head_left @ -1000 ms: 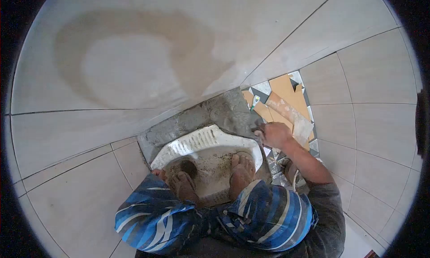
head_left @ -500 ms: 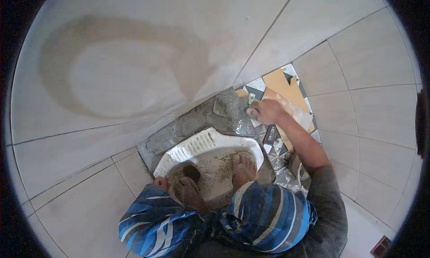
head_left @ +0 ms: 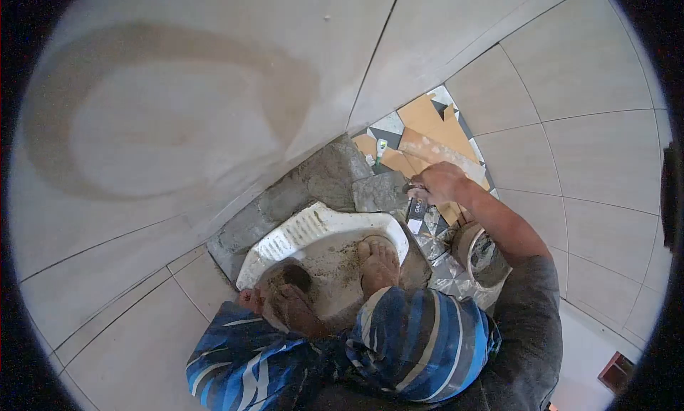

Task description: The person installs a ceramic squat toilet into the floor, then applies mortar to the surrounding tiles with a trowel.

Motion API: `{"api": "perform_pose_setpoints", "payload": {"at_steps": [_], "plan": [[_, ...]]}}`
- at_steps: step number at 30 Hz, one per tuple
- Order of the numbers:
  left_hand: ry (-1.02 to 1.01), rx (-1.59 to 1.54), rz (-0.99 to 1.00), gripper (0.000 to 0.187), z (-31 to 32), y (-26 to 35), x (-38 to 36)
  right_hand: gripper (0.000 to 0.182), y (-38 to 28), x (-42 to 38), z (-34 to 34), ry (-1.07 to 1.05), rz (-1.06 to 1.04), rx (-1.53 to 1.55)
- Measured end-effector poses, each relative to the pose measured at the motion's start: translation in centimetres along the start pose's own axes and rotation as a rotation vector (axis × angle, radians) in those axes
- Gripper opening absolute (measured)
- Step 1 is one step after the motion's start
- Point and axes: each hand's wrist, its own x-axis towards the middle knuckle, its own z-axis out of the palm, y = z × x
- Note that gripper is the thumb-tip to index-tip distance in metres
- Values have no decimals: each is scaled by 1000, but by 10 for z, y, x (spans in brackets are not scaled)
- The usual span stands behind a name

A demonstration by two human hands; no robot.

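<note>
Head view looks straight down on us squatting over a squat toilet pan (head_left: 313,229) set into the corner of a tiled floor (head_left: 128,340), with pale wall tiles (head_left: 214,90) rising above. Grey wet mortar (head_left: 320,179) fills the gap between pan and wall. Half a second ago our right hand (head_left: 438,183) was pressed farther into the corner on that mortar; now it has drawn back toward us, to the right edge of the bed, so we judge one smoothing stroke finished. Its fingers are clenched on a small trowel (head_left: 412,191), whose blade we can barely make out, lying at the mortar's right margin near the patterned tile offcuts (head_left: 427,129). A mortar bucket (head_left: 484,258) stands just beside our right forearm. Our left hand (head_left: 249,298) rests by the pan's near rim beside our left foot; whether it grips anything we cannot tell.
</note>
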Motion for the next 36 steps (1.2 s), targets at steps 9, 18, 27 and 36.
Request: {"api": "perform_pose_setpoints", "payload": {"at_steps": [9,18,27,36], "plan": [[-9,50,1,45,6,23,-5,49,20,-37,66,201,46,76],[21,73,-51,46,-1,14,-33,40,43,-95,61,276,280,323],[-69,237,8,47,-26,23,-1,43,-57,-13,-17,72,213,161],[-238,-200,-11,47,-30,7,6,39,-43,-47,18,46,206,69]]}}
